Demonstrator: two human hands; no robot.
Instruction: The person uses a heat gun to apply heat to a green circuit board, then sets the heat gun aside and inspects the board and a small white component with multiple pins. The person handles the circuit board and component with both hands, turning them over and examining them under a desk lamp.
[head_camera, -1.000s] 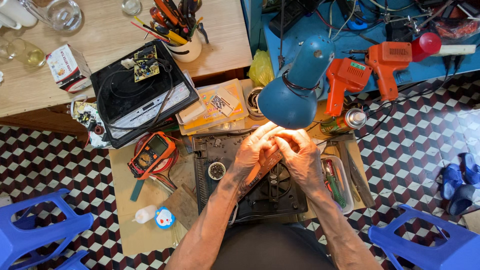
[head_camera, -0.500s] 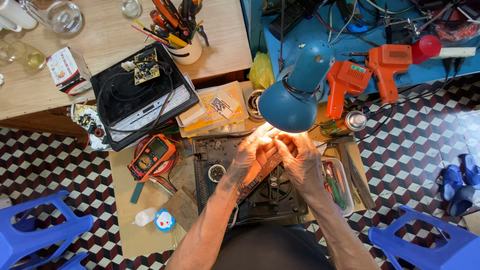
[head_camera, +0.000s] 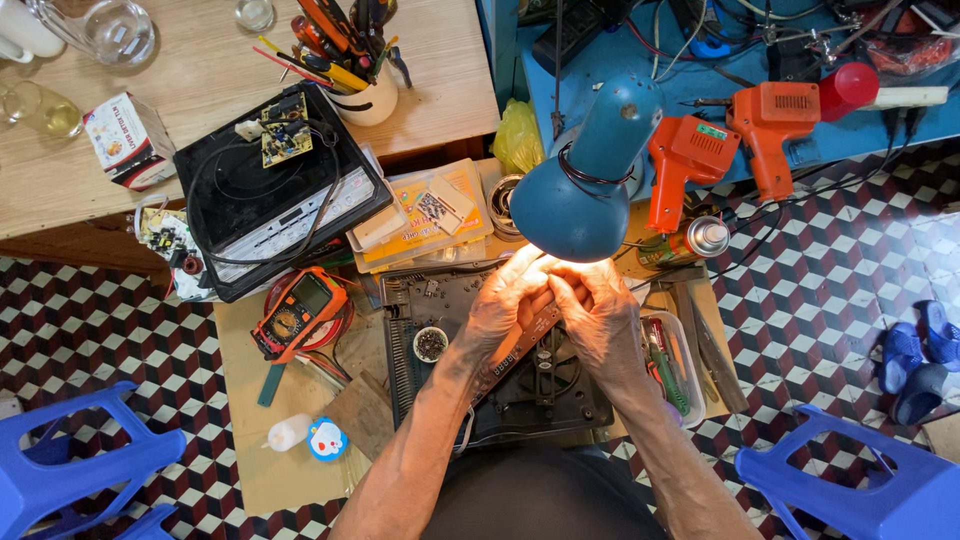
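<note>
— Circuit board (head_camera: 520, 345), where do we have it?
— Under the blue lamp (head_camera: 585, 185), over the opened black casing (head_camera: 500, 385). Our left hand (head_camera: 505, 300) and right hand (head_camera: 600, 315) seem clamped on its upper end, though glare hides the fingers.

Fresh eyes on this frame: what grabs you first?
The blue desk lamp at centre, shining on the left hand and right hand gripping a narrow circuit board over an opened black appliance. Next, two orange soldering guns upper right and the orange multimeter on the left.
</note>
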